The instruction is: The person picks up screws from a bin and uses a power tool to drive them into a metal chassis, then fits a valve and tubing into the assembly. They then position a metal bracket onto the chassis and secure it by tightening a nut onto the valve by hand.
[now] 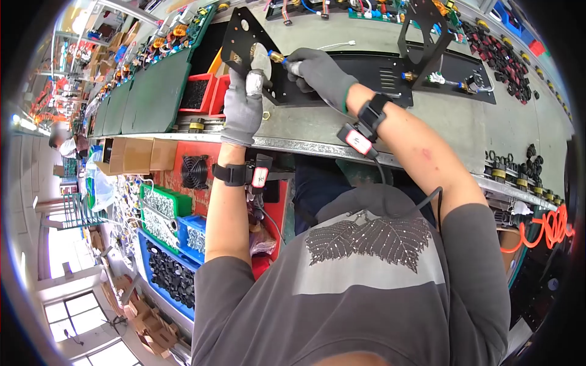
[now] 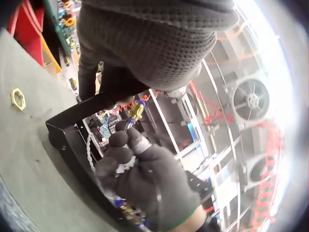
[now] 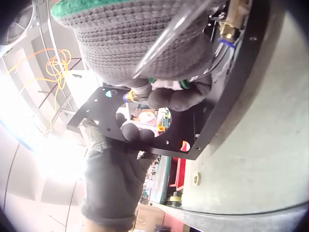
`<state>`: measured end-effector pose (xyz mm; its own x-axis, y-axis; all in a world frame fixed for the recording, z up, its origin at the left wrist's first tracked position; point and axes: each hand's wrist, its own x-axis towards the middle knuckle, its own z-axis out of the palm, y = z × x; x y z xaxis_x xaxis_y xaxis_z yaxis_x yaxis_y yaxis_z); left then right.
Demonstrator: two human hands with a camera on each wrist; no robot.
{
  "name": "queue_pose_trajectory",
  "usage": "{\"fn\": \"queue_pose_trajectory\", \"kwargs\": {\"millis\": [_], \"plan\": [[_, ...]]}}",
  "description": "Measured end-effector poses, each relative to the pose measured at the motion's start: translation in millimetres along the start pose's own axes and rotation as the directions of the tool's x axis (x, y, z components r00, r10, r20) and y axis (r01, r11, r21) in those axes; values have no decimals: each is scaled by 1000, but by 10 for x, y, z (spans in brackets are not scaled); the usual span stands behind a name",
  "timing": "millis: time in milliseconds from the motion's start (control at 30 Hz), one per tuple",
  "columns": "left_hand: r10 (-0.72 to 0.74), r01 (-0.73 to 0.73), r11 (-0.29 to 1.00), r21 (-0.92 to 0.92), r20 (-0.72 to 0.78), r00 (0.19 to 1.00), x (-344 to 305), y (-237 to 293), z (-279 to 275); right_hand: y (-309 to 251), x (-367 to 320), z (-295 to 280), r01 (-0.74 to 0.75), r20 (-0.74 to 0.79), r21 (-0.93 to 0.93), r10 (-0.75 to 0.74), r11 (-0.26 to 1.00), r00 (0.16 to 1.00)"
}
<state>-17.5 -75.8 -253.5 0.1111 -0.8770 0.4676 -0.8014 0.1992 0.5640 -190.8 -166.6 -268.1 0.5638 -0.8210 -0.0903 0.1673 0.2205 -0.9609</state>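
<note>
My gloved left hand (image 1: 243, 113) grips the edge of an upright black metal panel (image 3: 99, 104) with a large round hole; its fingertips show through the hole in the right wrist view. The panel rises from the left end of a long black metal chassis (image 1: 360, 67) lying on the bench. Beside the hole, my gloved right hand (image 1: 320, 76) pinches a brass tube fitting (image 2: 135, 112) with a blue collar, which points toward the panel. Clear tubing (image 3: 169, 41) crosses in front of the right glove. A loose brass hex nut (image 2: 18, 99) lies on the bench near the panel.
A second upright black bracket (image 1: 421, 46) with brass fittings stands at the chassis's right. Red bins (image 1: 198, 91) and green boards (image 1: 152, 91) are at the left. Dark small parts (image 1: 497, 61) lie at the back right. The bench's metal front edge (image 1: 317, 147) runs before my body.
</note>
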Motion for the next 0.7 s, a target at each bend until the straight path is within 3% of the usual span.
{"fn": "queue_pose_trajectory", "kwargs": {"millis": [67, 133, 200, 267, 333, 367, 400, 500, 567, 600, 700], "plan": [[-24, 26, 973, -231, 9, 1000, -4, -81, 83, 87, 203, -21, -72, 8, -223, 76, 972, 997], [-16, 14, 986, -167, -15, 1000, -7, -91, 107, 16, 208, -25, -34, 13, -302, 39, 953, 999], [-70, 68, 994, -90, -18, 997, 1, -60, 106, -219, 170, -35, -355, 35, -192, 367, 915, 929], [-139, 138, 987, -78, -8, 990, 21, 77, 71, -241, 216, 12, -436, 26, -288, 462, 853, 886], [-157, 167, 965, 202, -65, 985, 11, 224, 35, -277, 187, 32, -377, 103, -452, 467, 809, 878], [-85, 90, 991, 95, -56, 995, -1, 87, 62, -324, 179, -8, -280, 182, -622, 482, 731, 857], [-79, 79, 997, -9, -15, 997, 42, 52, 63, -350, 163, 27, -378, 113, -591, 538, 712, 836], [-77, 76, 997, -12, -49, 996, -20, 44, 100, -341, 199, 48, -401, 141, -625, 602, 670, 786], [-62, 61, 998, -24, -37, 997, -42, 2, 103, -370, 148, 92, -134, 241, -809, 531, 572, 813], [-62, 61, 998, -26, -36, 997, -44, -25, 109, -342, 163, 84, -136, 240, -809, 532, 572, 812], [-80, 79, 994, -76, -16, 997, -37, -57, 126, -279, 204, 54, -523, 145, -435, 631, 733, 762]]}}
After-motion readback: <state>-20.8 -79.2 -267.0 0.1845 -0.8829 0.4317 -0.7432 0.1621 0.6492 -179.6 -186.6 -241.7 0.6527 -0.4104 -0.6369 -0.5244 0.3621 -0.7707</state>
